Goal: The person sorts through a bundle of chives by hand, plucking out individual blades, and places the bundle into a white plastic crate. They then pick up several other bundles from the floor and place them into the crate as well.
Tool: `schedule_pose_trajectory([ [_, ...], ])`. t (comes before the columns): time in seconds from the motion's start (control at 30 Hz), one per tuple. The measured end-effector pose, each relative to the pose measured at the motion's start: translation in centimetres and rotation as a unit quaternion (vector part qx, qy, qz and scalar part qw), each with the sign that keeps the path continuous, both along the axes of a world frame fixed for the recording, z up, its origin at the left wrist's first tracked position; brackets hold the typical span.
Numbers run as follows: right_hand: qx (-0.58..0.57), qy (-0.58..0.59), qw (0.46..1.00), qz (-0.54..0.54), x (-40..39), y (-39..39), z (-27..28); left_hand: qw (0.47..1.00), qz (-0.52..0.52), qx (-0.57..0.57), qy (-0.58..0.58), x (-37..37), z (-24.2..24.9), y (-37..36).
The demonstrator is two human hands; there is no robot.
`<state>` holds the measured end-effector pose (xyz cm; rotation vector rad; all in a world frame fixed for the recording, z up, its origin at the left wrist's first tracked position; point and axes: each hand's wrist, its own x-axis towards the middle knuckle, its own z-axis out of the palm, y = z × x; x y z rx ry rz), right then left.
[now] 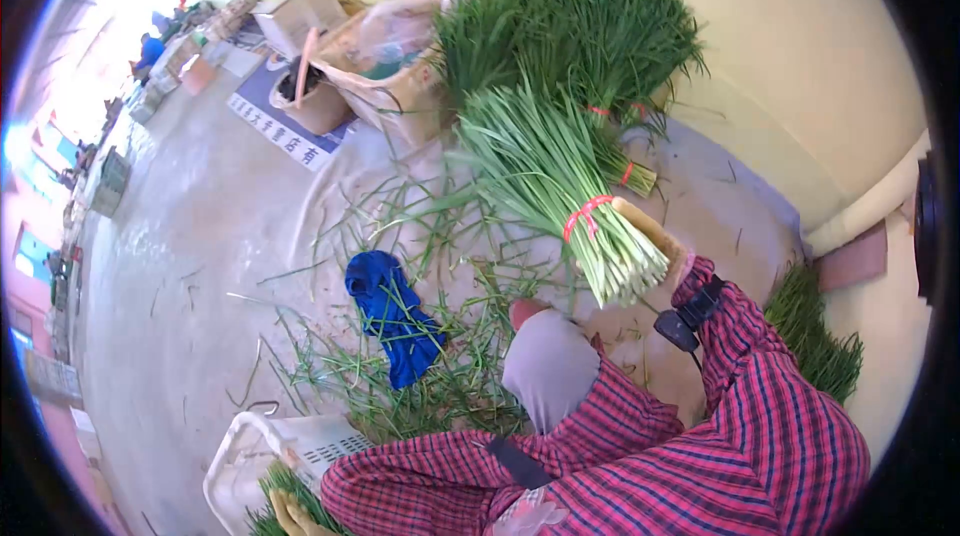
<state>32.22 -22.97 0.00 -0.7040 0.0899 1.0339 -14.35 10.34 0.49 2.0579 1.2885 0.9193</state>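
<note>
My right hand (655,233), in a pale yellowish glove, holds a bundle of garlic chives (540,171) from its right side near the cut ends. A red band (588,218) goes round this bundle, its white stem ends pointing down and right and its green leaves up and left. At the bottom left, my left hand (293,516), gloved too, lies against loose chives (275,486) by the white plastic basket (240,451). Its visible fingers are stretched out; the rest is cut off by the frame's edge.
More red-banded chives (570,26) are piled by the wall. Loose leaves (450,366) and a blue cloth (395,316) lie on the floor before my knee. A large bag (385,86), a small bucket (315,101) and a cardboard box (300,16) stand behind. More chives (815,331) lie at right.
</note>
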Motion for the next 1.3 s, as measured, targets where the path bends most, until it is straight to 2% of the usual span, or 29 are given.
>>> schedule_pose_trajectory([
  [0.07,-0.062,-0.068,0.996,-0.016,-3.8,1.1,4.5,0.997,-0.075,-0.03,-0.019,-0.6,-0.3,-0.3],
  [0.1,-0.027,-0.125,0.989,0.075,-4.2,1.0,4.5,0.991,-0.126,-0.048,-0.016,-0.2,-0.1,-0.7],
  [0.13,-0.045,-0.082,0.989,0.119,-6.2,1.6,6.7,0.959,-0.142,-0.21,-0.123,3.2,2.4,-2.6],
  [0.17,-0.034,-0.107,0.982,0.15,-8.3,2.6,8.0,0.89,-0.156,-0.361,-0.229,7.2,4.9,-4.8],
  [0.2,-0.02,-0.128,0.975,0.183,-10.3,3.7,9.0,0.853,-0.236,-0.401,-0.238,8.8,5.6,-6.4],
  [0.27,-0.007,-0.16,0.952,0.262,-13.8,5.7,9.8,0.744,-0.255,-0.525,-0.324,12.3,4.8,-7.8],
  [0.3,-0.04,-0.143,0.944,0.293,-15.3,5.9,8.2,0.752,-0.236,-0.517,-0.333,12.7,3.6,-7.4],
  [0.33,-0.027,-0.137,0.921,0.365,-16.3,6.7,6.1,0.692,-0.236,-0.548,-0.407,12.9,2.1,-6.6],
  [0.4,-0.04,-0.252,0.851,0.46,-18.7,9.2,6.8,0.553,-0.238,-0.588,-0.541,12.4,-0.6,-5.0],
  [0.43,-0.034,-0.248,0.847,0.469,-19.2,10.0,6.0,0.473,-0.243,-0.599,-0.599,11.8,-1.1,-4.7],
  [0.47,-0.019,-0.281,0.868,0.409,-19.4,10.8,4.8,0.477,-0.236,-0.596,-0.601,11.0,-0.9,-4.8],
  [0.53,-0.017,-0.3,0.9,0.315,-19.4,12.3,3.3,0.572,-0.165,-0.568,-0.568,9.9,-0.2,-5.2],
  [0.57,-0.033,-0.356,0.89,0.283,-19.8,13.3,3.5,0.644,-0.125,-0.517,-0.55,9.8,-1.2,-5.5],
  [0.6,-0.052,-0.41,0.876,0.25,-20.7,14.8,4.2,0.645,-0.122,-0.521,-0.545,10.0,-0.5,-6.2],
  [0.67,-0.046,-0.426,0.879,0.21,-23.1,17.3,6.8,0.833,-0.124,-0.379,-0.383,10.9,1.6,-7.5],
  [0.7,-0.037,-0.445,0.878,0.17,-23.6,17.9,7.6,0.858,-0.077,-0.361,-0.358,11.2,0.1,-7.3],
  [0.73,-0.039,-0.443,0.88,0.167,-23.2,18.0,7.4,0.858,-0.079,-0.363,-0.355,11.2,0.9,-7.5],
  [0.8,-0.157,-0.297,0.93,0.149,-22.4,18.6,5.8,0.786,-0.042,-0.404,-0.467,11.0,3.0,-7.6],
  [0.83,-0.128,-0.223,0.96,0.108,-22.2,18.7,4.8,0.75,-0.033,-0.436,-0.495,10.3,2.5,-7.0],
  [0.87,-0.128,-0.218,0.961,0.107,-22.0,18.4,4.2,0.752,-0.032,-0.438,-0.491,10.1,2.2,-6.8],
  [0.93,-0.142,-0.126,0.976,0.108,-21.2,17.8,3.3,0.766,-0.009,-0.427,-0.48,10.2,1.5,-6.7],
  [0.97,-0.15,-0.189,0.966,0.094,-20.9,17.8,2.2,0.763,-0.021,-0.428,-0.484,10.5,1.7,-6.9],
  [1.1,-0.101,-0.175,0.977,0.071,-20.8,17.3,1.5,0.755,-0.03,-0.444,-0.482,10.8,1.2,-6.7],
  [1.17,-0.112,-0.144,0.977,0.107,-20.3,17.0,2.1,0.779,-0.02,-0.441,-0.446,11.0,1.4,-6.9],
  [1.2,-0.112,-0.141,0.978,0.105,-19.7,16.8,0.7,0.78,-0.021,-0.442,-0.443,11.2,1.6,-6.9],
  [1.27,-0.055,-0.251,0.948,0.186,-18.6,16.8,-1.1,0.783,-0.039,-0.445,-0.433,11.5,2.0,-7.2],
  [1.3,-0.055,-0.248,0.949,0.185,-18.5,16.4,-1.6,0.784,-0.039,-0.446,-0.43,11.7,2.2,-7.4],
])
